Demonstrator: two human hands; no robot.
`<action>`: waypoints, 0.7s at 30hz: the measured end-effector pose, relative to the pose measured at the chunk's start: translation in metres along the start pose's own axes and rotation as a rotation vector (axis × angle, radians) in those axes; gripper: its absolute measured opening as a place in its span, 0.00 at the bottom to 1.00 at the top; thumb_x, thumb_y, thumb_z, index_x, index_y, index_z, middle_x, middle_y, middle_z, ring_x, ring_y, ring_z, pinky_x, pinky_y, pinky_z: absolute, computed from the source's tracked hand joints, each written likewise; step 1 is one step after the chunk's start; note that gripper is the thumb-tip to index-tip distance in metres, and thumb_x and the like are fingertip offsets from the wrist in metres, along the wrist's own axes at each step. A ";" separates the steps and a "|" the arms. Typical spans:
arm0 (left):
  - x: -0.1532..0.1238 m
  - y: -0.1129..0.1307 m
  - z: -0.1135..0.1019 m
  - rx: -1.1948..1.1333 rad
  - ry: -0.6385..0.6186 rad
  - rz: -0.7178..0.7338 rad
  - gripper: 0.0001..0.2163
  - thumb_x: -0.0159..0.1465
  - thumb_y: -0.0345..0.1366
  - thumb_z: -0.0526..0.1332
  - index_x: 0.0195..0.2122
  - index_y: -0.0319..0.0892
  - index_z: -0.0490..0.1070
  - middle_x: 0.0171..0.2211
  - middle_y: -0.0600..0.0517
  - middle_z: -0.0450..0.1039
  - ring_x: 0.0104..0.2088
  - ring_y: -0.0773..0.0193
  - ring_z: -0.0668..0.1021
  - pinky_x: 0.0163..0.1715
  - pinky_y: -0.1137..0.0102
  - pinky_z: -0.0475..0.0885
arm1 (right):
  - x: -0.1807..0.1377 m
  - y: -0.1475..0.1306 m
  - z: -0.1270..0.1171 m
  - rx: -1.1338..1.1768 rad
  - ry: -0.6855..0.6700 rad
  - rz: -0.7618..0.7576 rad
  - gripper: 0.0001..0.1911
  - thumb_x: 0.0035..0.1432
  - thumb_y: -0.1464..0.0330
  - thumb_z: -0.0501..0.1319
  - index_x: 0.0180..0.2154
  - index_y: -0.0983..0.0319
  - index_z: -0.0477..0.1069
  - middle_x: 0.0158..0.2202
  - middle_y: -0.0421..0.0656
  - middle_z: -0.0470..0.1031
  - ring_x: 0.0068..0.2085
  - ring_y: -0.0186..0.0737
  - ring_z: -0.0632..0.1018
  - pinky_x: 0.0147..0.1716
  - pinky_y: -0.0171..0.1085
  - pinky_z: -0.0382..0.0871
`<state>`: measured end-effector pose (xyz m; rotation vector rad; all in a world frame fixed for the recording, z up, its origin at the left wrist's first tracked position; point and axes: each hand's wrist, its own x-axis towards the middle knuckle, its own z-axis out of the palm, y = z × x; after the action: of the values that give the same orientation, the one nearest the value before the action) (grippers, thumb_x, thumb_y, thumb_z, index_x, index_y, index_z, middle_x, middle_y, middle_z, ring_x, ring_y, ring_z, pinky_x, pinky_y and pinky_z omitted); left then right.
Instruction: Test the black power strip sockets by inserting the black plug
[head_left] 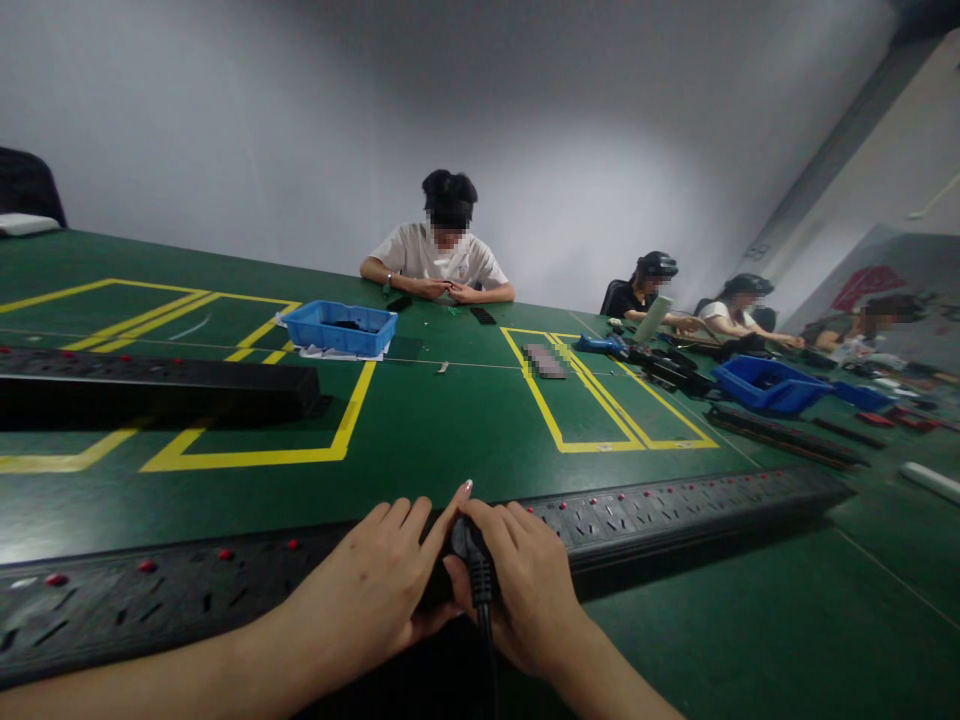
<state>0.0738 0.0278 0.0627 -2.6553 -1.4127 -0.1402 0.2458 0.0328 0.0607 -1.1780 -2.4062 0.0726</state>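
Observation:
A long black power strip with red dots and slots lies across the table before me. My right hand is closed round a black plug, its ribbed neck and cord running down toward me. Over the strip, just left of the plug, my left hand is wrapped with its fingers on the far side and thumb on the near side. Its index finger reaches to the top of the plug and meets my right hand. Between the hands, the plug's front end and its contact with the strip are hidden.
A second black power strip lies at left, a blue bin beyond it. Yellow tape marks the green table. A blurred flat object, another blue bin and dark parts lie right. A person sits opposite; others sit right.

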 end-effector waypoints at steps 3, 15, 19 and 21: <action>0.000 0.000 0.000 -0.009 0.007 0.001 0.31 0.59 0.44 0.48 0.61 0.37 0.41 0.37 0.45 0.66 0.36 0.57 0.67 0.37 0.63 0.63 | 0.000 0.000 -0.001 0.003 -0.016 0.000 0.20 0.55 0.66 0.53 0.50 0.63 0.57 0.40 0.46 0.68 0.39 0.43 0.67 0.38 0.42 0.61; 0.001 -0.001 0.000 -0.024 0.017 0.009 0.31 0.59 0.43 0.48 0.61 0.35 0.40 0.37 0.44 0.65 0.35 0.56 0.67 0.36 0.61 0.64 | 0.001 -0.001 -0.001 -0.001 -0.018 0.008 0.19 0.57 0.65 0.51 0.50 0.63 0.57 0.40 0.46 0.68 0.38 0.43 0.67 0.37 0.42 0.61; 0.001 -0.001 0.002 -0.026 0.042 0.012 0.31 0.59 0.43 0.48 0.61 0.35 0.41 0.37 0.43 0.66 0.35 0.56 0.67 0.36 0.61 0.64 | 0.000 0.000 -0.001 -0.003 -0.024 0.003 0.20 0.56 0.66 0.52 0.50 0.63 0.57 0.40 0.46 0.68 0.38 0.43 0.67 0.38 0.42 0.61; 0.000 -0.002 0.003 -0.029 0.058 0.016 0.31 0.59 0.44 0.49 0.61 0.35 0.43 0.37 0.43 0.66 0.35 0.56 0.68 0.36 0.61 0.64 | 0.000 0.000 -0.001 -0.003 -0.031 0.002 0.20 0.55 0.66 0.52 0.50 0.63 0.57 0.40 0.46 0.68 0.38 0.43 0.67 0.38 0.42 0.61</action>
<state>0.0727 0.0295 0.0603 -2.6622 -1.3829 -0.2356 0.2462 0.0330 0.0614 -1.1889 -2.4334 0.0883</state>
